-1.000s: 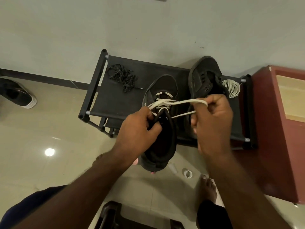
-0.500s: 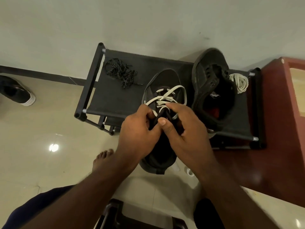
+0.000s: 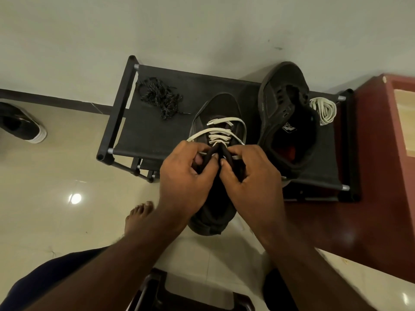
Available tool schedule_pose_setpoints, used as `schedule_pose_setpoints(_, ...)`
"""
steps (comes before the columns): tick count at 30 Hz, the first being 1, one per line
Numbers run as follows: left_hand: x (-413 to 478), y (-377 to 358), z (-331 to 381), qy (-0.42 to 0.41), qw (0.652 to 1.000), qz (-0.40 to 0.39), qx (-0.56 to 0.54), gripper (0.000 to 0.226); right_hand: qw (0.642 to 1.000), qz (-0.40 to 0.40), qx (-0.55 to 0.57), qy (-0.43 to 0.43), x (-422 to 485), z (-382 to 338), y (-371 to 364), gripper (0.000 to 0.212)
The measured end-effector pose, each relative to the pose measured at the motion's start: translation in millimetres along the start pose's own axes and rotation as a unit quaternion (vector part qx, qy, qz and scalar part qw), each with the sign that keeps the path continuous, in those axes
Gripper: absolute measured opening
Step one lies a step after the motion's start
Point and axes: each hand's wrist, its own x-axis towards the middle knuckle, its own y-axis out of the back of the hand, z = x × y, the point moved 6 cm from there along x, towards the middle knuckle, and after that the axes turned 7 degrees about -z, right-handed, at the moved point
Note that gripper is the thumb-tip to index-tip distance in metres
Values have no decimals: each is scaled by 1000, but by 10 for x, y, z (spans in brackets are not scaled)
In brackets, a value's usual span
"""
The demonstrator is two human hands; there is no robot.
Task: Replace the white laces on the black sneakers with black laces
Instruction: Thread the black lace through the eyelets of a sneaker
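Two hands work close to the body, above a dark stool (image 3: 190, 297) at the bottom edge. The left hand (image 3: 186, 173) and the right hand (image 3: 249, 173) each curl their fingers round an eyelet flap of the laced sneaker (image 3: 215, 108), pinching the flaps together near the tongue. Its heel juts past the front rail of the shoe rack (image 3: 157, 131), over the floor, and its toe lies over the fabric. The white lace (image 3: 221, 131) crosses several rows, with slack loops out to both sides. Likely trouble: a hard tug on a loop could drag the overhanging sneaker off the rail or jam a lace tip in an eyelet, and the loose loops may tangle. Just to the right lies the unlaced sneaker (image 3: 283, 90), tipped on its side, with a coiled white lace (image 3: 323, 110) beyond it. That side is crowded, and a red cabinet (image 3: 370, 176) closes it off. Open fabric lies to the left, up to the black laces (image 3: 159, 97) bunched near the far left corner by the wall
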Motion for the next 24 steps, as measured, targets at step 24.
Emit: schedule_pose_setpoints(24,51,-216,112,-94,985,-124,67,20,984,86,155,-21,-104,152,26,16)
